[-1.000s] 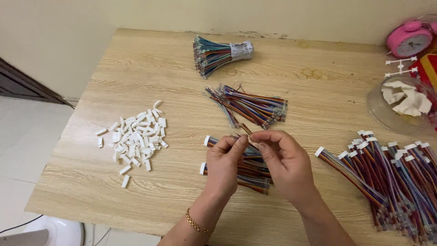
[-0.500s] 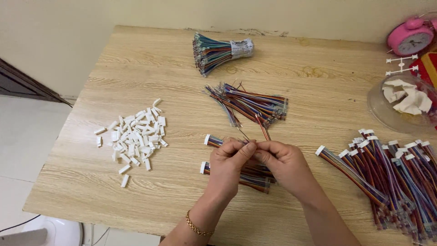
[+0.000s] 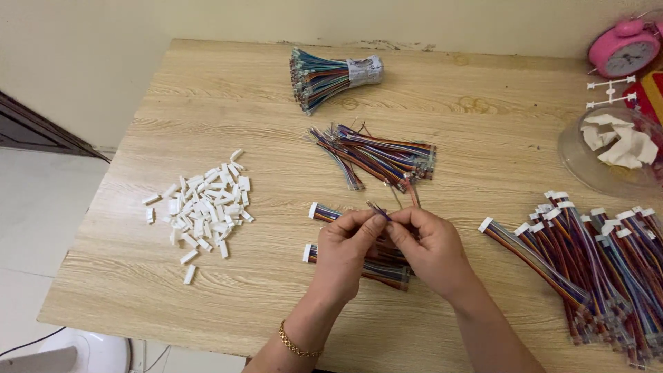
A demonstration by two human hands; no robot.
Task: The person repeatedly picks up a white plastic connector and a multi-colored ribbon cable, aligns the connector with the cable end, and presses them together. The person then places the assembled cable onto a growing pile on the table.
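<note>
Wire strands (image 3: 378,209), a thin coloured few, sit pinched between the fingertips of both my hands just in front of the middle of the table (image 3: 483,124). My left hand (image 3: 345,250) has its thumb and forefinger closed narrow on them from one side; my right hand (image 3: 429,249) grips the same strands from the other side, fingers curled tight. A second ago my hands were a little farther from me and the strands stood up longer above my fingers; now both hands have drawn in toward the near edge and come together, so only a short tip shows. I judge that I am squaring up the ends of the strands, and no white piece is on them yet that I can see.

Under my hands lie two finished leads with white plugs (image 3: 312,211). Beyond them, toward the far edge, is a loose bundle of wires (image 3: 376,157), and past that a banded sheaf (image 3: 331,74). Near the left edge is the heap of white connector housings (image 3: 204,204), untouched. By the right edge lies the big pile of finished leads (image 3: 594,255), with a clear lid (image 3: 577,162) and a pink alarm clock (image 3: 621,48) at the far right corner.
</note>
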